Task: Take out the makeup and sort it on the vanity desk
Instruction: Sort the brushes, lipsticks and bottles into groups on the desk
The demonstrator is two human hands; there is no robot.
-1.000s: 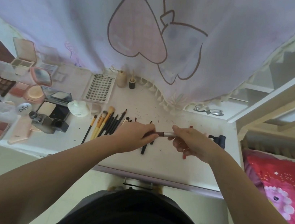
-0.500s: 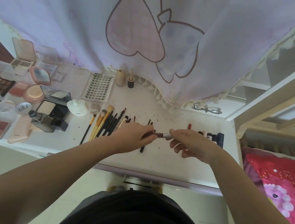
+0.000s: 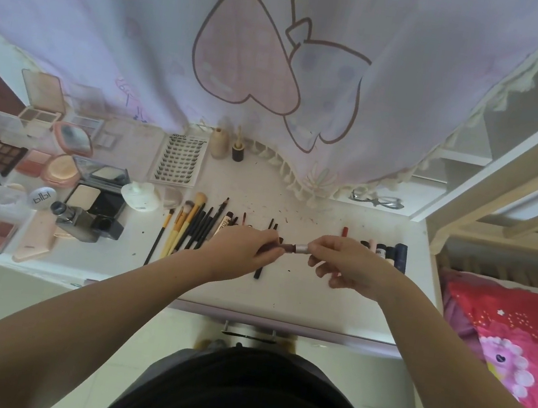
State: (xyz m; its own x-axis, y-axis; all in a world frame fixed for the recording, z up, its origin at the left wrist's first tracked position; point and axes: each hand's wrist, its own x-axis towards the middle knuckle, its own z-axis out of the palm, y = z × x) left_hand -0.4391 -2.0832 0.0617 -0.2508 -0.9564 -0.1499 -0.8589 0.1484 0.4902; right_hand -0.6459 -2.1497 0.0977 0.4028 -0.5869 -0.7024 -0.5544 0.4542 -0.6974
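Note:
Both hands hold one slim brown and silver makeup pen (image 3: 292, 248) level above the white vanity desk (image 3: 289, 296). My left hand (image 3: 242, 252) grips its brown end and my right hand (image 3: 348, 267) pinches its silver end. Under the left hand lies a row of brushes and pencils (image 3: 188, 223). Lipsticks and small tubes (image 3: 388, 251) stand in a row behind the right hand, and a thin red stick (image 3: 345, 231) lies beside them. Palettes and compacts (image 3: 35, 157) cover the desk's left side.
A lilac cartoon-print curtain (image 3: 280, 67) hangs over the back of the desk. An eyelash tray (image 3: 179, 163), two small bottles (image 3: 227, 146) and a white sponge holder (image 3: 140, 197) stand behind the brushes. Glasses (image 3: 377, 200) lie at the back right. A red bedspread (image 3: 511, 341) is on the right.
Both hands still hold the pen and have drifted slightly apart, so more of it shows between them. The row of lipsticks behind the right hand has come into view.

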